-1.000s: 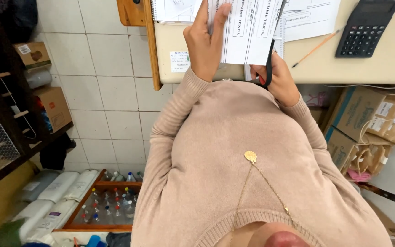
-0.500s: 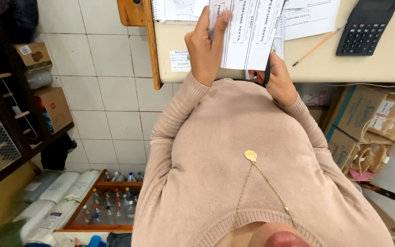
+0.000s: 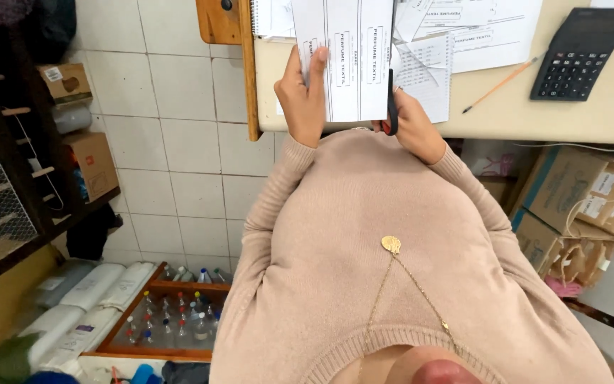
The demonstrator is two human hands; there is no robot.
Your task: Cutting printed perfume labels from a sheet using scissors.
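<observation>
Barely anything has shifted since a second ago: both hands stay at the near edge of the beige desk [image 3: 534, 114], with the white printed paper sheet [image 3: 346, 64] held a little more upright.

Left hand [image 3: 305, 99] grips the sheet's left edge, thumb lying across the front and the other fingers curled behind it. Right hand [image 3: 413, 124] is closed around the black handles of scissors [image 3: 391, 114], set at the sheet's right lower edge; the blades are hidden, so their opening cannot be told. More printed papers [image 3: 477, 35], an orange pencil [image 3: 502, 84] and a black calculator [image 3: 580, 50] lie beyond on the desk.
</observation>
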